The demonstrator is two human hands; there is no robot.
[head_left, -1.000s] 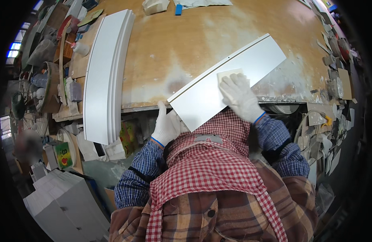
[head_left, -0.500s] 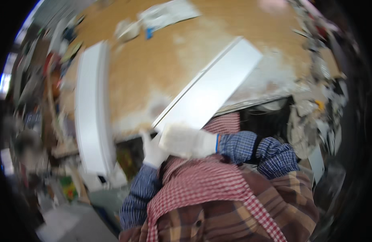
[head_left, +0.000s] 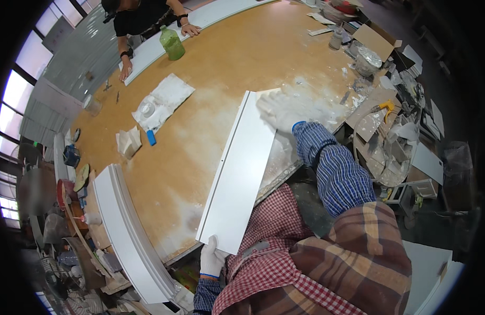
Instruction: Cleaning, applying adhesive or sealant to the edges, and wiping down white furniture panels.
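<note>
A long white panel [head_left: 237, 173] with a grooved left edge slants across the table's near edge, its lower end by my apron. My left hand [head_left: 212, 258], in a white knit glove, closes on that lower end, thumb on top. At the far end my right hand [head_left: 282, 110], gloved too and slightly blurred, lies flat across the panel's surface with fingers stretched out. A pale tan edge shows by its fingertips; whether something lies under the hand I cannot tell.
Another white moulded panel [head_left: 128, 231] lies along the table's left side. On the tabletop [head_left: 216, 79] are a white cloth [head_left: 166, 100], a blue block [head_left: 151, 137], crumpled paper [head_left: 128, 143] and a green bottle [head_left: 172, 44]. A co-worker's hands [head_left: 190, 29] rest on a far panel. Scraps crowd the right.
My right hand has moved from the panel's near end up to its far end. My view has shifted, now showing the co-worker and the table's far side. My left hand stays at the near end.
</note>
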